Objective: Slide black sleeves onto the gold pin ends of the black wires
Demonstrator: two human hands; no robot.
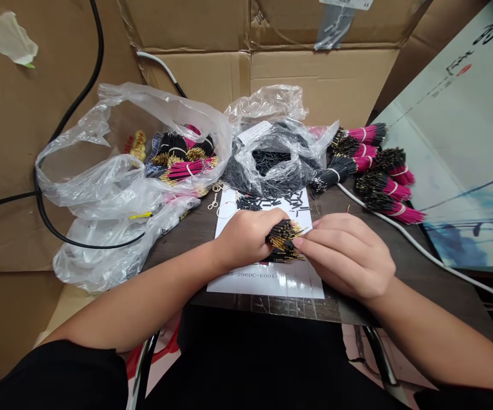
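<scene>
**Closely held bundle of gold-tipped wires [284,239] over a printed paper sheet [267,283]**

Fingers of the left hand [246,236] are curled and pressed together around the bundle; its long axis is laid roughly across the view, with the gold tips pointed rightward; the right hand [344,256] is nearer those tips, and its fingertips [298,242] are placed against them; whether they pinch cannot be told.

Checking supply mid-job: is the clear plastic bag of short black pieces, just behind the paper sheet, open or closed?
Open: the clear plastic bag gapes at the top, and the short black pieces show directly through its mouth.
</scene>
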